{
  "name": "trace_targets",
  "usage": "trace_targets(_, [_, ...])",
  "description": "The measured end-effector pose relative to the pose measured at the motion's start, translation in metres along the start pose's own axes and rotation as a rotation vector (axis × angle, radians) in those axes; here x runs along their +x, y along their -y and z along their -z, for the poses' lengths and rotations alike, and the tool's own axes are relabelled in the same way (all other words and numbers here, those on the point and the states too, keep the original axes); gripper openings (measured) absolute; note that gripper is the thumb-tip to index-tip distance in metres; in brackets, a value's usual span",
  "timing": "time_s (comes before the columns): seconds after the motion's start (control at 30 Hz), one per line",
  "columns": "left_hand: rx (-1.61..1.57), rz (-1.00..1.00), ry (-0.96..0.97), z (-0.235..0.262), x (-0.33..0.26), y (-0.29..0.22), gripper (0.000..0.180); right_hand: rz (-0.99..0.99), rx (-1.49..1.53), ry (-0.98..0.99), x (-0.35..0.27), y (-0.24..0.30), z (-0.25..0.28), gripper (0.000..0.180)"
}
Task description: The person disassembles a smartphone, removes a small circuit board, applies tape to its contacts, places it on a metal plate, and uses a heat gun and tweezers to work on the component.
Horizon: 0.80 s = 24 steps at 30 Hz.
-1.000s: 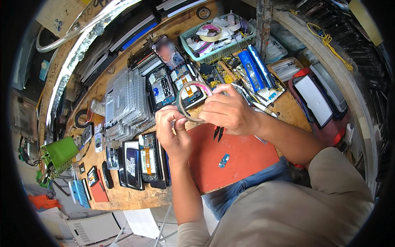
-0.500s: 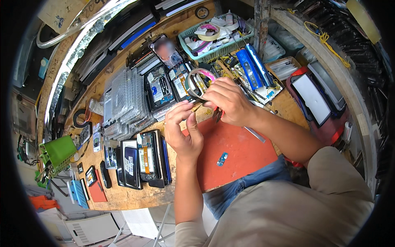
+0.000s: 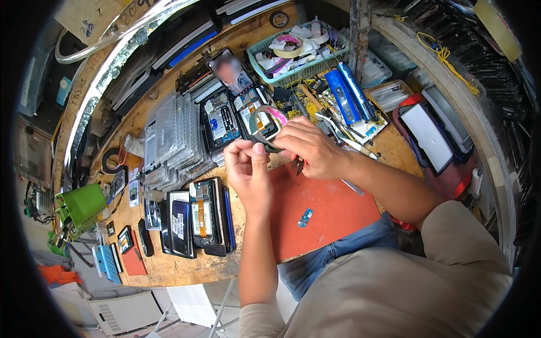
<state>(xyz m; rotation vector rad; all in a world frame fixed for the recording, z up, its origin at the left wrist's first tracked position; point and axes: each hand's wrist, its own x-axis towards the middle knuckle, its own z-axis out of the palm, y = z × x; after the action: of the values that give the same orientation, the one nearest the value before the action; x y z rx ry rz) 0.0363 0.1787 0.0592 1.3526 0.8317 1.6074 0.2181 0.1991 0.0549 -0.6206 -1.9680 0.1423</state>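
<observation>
My right hand is closed round a roll of tape with a pink inner core. The same hand also holds small red-handled cutters, their dark jaws pointing down below the fingers. My left hand pinches the tape's loose end between thumb and fingers, close beside the roll. Both hands are above the far edge of an orange-red mat. On that mat, nearer to me, lies a small blue circuit board; neither hand touches it.
Stacked clear plastic trays stand left of my hands. Opened phones lie beyond, with more phones stacked at near left. A green basket of tape and scraps is at the back, near blue tools.
My left fingers have curled in and now pinch the tape end; before, they were more spread. The tape roll has tilted slightly in my right hand. The circuit board stays put.
</observation>
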Motion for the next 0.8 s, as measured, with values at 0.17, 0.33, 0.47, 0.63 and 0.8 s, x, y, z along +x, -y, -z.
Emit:
trace_targets(0.17, [-0.329, 0.313, 0.182, 0.014, 0.009, -0.003, 0.02, 0.026, 0.053, 0.036, -0.001, -0.001, -0.001, 0.039])
trace_targets(0.33, [-0.219, 0.17, 0.234, 0.014, 0.008, -0.002, 0.016, -0.008, 0.112, 0.033, -0.001, 0.0, -0.007, 0.049])
trace_targets(0.47, [-0.412, 0.252, 0.157, 0.009, 0.003, 0.003, 0.021, 0.03, 0.057, -0.017, -0.001, -0.002, -0.007, 0.047])
trace_targets(0.63, [-0.41, 0.292, 0.055, 0.014, 0.009, 0.0, 0.032, 0.097, -0.01, 0.068, -0.001, -0.001, -0.001, 0.039])
trace_targets(0.8, [0.46, -0.233, -0.034, 0.026, 0.015, -0.013, 0.012, 0.045, -0.103, 0.082, 0.003, 0.009, 0.005, 0.034])
